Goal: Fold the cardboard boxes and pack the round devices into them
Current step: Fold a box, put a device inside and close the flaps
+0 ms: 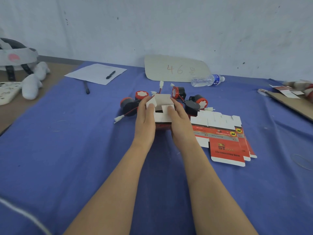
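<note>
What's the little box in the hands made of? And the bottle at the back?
The box looks like thin cardboard: matte white inside, red print outside, creased flaps. The bottle seems to be clear plastic: see-through, with a blue label.

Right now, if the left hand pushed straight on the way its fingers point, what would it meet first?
The left hand holds the box; past it, probably the red-topped device, though depth is unclear.
</note>
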`<action>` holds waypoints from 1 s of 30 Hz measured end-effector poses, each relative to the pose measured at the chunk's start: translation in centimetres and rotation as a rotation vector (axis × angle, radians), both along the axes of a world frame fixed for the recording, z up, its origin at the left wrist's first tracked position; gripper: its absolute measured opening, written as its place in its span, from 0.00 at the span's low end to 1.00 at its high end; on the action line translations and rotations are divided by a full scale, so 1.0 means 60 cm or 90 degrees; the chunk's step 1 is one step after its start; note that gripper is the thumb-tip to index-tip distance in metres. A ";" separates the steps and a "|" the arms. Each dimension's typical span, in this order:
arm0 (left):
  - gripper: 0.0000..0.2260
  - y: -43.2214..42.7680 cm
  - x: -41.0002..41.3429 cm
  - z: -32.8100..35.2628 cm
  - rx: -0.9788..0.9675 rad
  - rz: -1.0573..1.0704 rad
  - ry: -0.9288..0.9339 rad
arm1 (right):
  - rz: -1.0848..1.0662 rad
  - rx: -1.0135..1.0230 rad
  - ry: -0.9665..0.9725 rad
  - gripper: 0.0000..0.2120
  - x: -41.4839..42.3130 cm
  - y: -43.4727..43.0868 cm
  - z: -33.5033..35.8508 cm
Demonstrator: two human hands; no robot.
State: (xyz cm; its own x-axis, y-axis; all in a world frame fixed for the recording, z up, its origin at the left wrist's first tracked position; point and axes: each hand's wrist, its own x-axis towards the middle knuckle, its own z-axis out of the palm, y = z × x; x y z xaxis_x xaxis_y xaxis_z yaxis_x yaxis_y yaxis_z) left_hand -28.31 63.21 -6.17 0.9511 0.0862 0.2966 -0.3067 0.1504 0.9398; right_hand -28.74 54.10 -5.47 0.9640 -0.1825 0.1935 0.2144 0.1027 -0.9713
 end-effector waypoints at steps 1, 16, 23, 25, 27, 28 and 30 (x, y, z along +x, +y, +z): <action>0.11 -0.001 0.000 0.001 0.004 0.001 0.002 | -0.013 -0.032 -0.020 0.16 -0.001 0.001 -0.001; 0.19 -0.003 0.001 -0.017 0.149 0.041 -0.053 | -0.134 -0.172 -0.050 0.16 0.008 -0.004 -0.013; 0.21 -0.005 0.001 -0.010 0.076 0.030 -0.030 | -0.006 -0.023 -0.040 0.07 -0.004 -0.004 -0.001; 0.20 -0.004 0.001 -0.010 0.089 0.026 -0.028 | 0.020 0.040 0.001 0.11 -0.005 -0.008 0.007; 0.20 -0.003 0.000 -0.011 0.094 0.021 -0.028 | 0.000 0.035 0.036 0.11 -0.004 -0.013 0.011; 0.18 -0.003 -0.001 -0.011 0.083 0.021 -0.024 | -0.005 0.011 0.044 0.08 -0.004 -0.015 0.010; 0.16 -0.002 -0.004 -0.007 0.041 0.015 -0.001 | 0.010 -0.053 0.032 0.06 -0.007 -0.018 0.011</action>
